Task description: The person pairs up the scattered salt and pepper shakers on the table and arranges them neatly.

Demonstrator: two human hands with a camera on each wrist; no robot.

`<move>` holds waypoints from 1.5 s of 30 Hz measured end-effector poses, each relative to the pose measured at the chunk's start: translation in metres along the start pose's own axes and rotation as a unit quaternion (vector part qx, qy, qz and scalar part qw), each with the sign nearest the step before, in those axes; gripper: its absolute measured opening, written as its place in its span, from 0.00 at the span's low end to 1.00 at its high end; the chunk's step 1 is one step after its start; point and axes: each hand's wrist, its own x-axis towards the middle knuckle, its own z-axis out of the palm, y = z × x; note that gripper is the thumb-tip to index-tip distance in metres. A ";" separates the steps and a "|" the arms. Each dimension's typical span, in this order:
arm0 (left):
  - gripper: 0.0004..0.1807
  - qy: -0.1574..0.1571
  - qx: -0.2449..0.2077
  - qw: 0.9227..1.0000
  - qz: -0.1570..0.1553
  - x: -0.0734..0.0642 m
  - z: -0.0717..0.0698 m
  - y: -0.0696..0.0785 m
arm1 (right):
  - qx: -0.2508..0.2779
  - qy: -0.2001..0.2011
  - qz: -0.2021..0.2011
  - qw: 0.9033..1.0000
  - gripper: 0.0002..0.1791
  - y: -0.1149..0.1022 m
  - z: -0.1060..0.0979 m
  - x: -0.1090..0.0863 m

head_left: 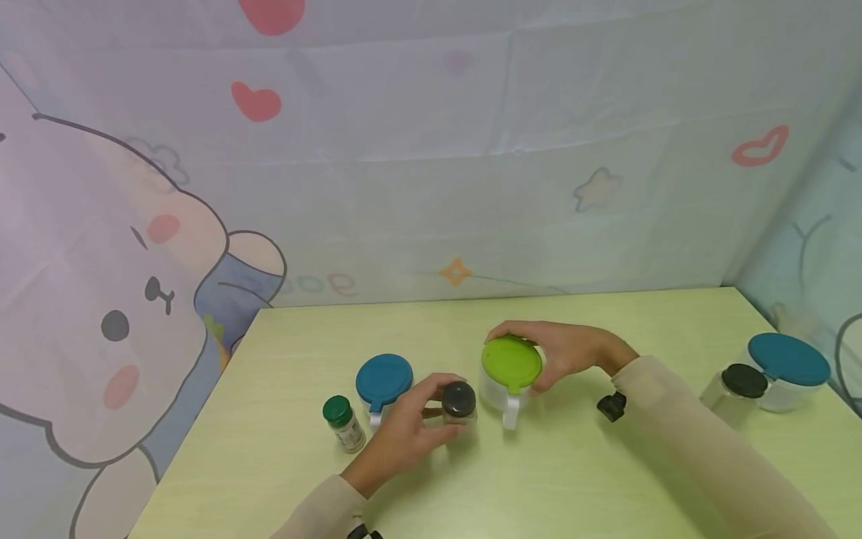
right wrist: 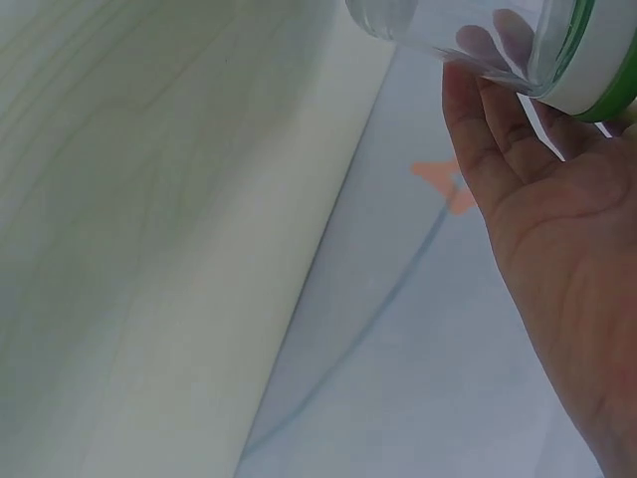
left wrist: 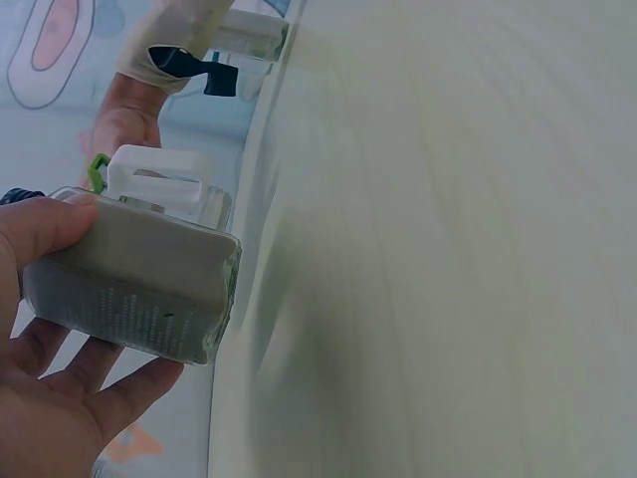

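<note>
The left hand (head_left: 404,438) grips a black-lidded jar (head_left: 459,400) near the middle of the bench (head_left: 579,479), its thumb on one side and the fingers (left wrist: 134,398) spread along the other, opened just as wide as the jar's body. The right hand (head_left: 566,348) holds a green-lidded jar (head_left: 512,363) just beside it, further back, the fingers curved round the clear wall below the lid; the white handle (head_left: 510,412) points toward the person and is not gripped. The left wrist view suggests that the black-lidded jar's base is off the bench; whether the green-lidded jar bears on it, I cannot tell. To handle both well, keep each grip on the body rather than the lid, since a lid could turn or come loose, and press only firmly enough to stop smooth walls slipping. Keep the jars upright and a little apart, so the handle does not knock the other jar. The left hand also sits close to a blue-lidded jar (head_left: 384,379), with a green-capped shaker (head_left: 346,427) beyond it, so the knuckles and wrist should swing clear of both.
</note>
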 end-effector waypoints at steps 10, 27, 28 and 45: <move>0.32 -0.003 -0.003 1.000 -0.013 -0.005 -0.002 -0.003 | 0.000 -0.007 -0.010 1.000 0.47 0.001 0.004 0.008; 0.33 -0.007 -0.002 1.000 -0.022 -0.010 -0.005 -0.007 | 0.001 -0.015 0.002 1.000 0.47 0.006 0.012 0.023; 0.32 -0.007 -0.003 1.000 -0.022 -0.010 -0.005 -0.007 | 0.003 -0.015 0.004 1.000 0.46 0.006 0.012 0.023; 0.32 -0.007 0.000 1.000 -0.022 -0.010 -0.006 -0.005 | 0.003 -0.028 0.018 0.999 0.47 0.009 0.014 0.030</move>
